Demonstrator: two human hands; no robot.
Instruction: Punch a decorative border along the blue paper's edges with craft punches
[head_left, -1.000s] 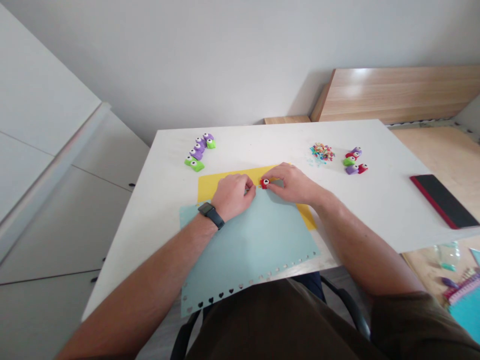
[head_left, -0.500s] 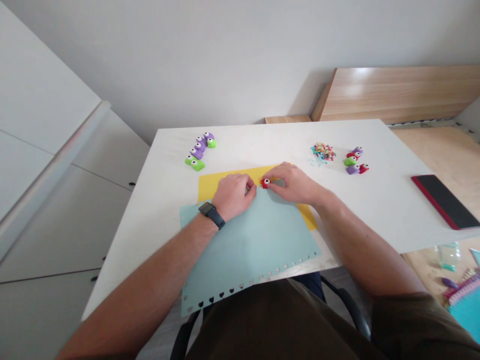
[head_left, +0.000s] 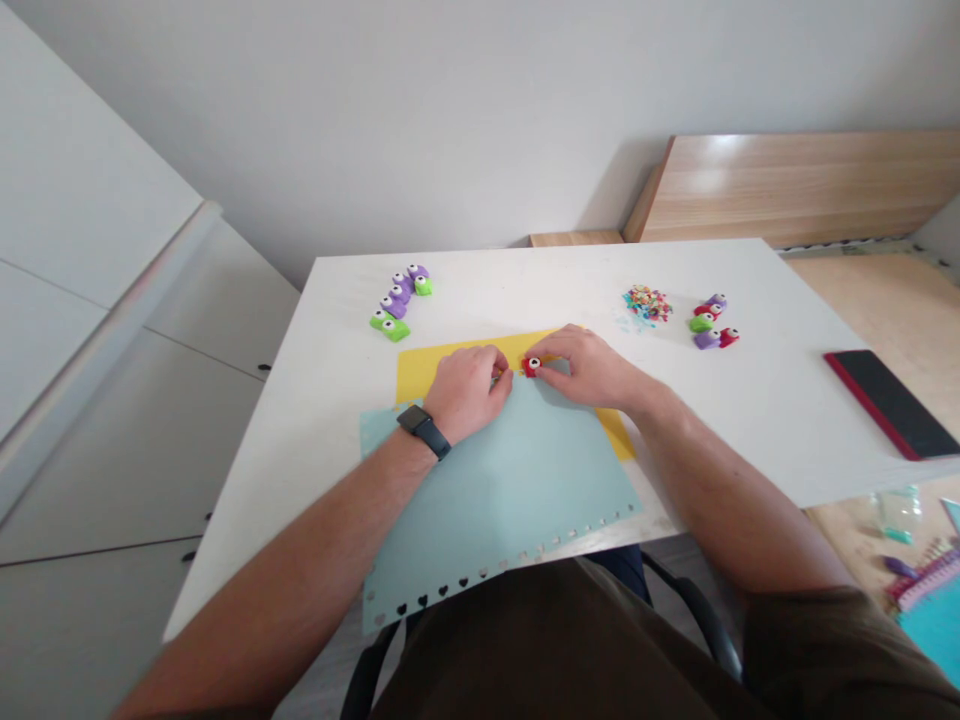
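At a white table (head_left: 292,420), we are pinching a red piece (head_left: 531,371) between the thumb and fingers of our right hand (head_left: 591,364), holding it at the far edge of a blue sheet (head_left: 517,475) that is overlapping a yellow sheet (head_left: 417,372). Our left hand (head_left: 466,388) is curling just beside it; whether it is gripping anything, we cannot tell.

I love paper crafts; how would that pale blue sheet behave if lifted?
The pale blue sheet looks thin, so probably light and bendable. Its overhanging near edge hardly sags, suggesting some stiffness. The heart-shaped holes may let that edge tear.
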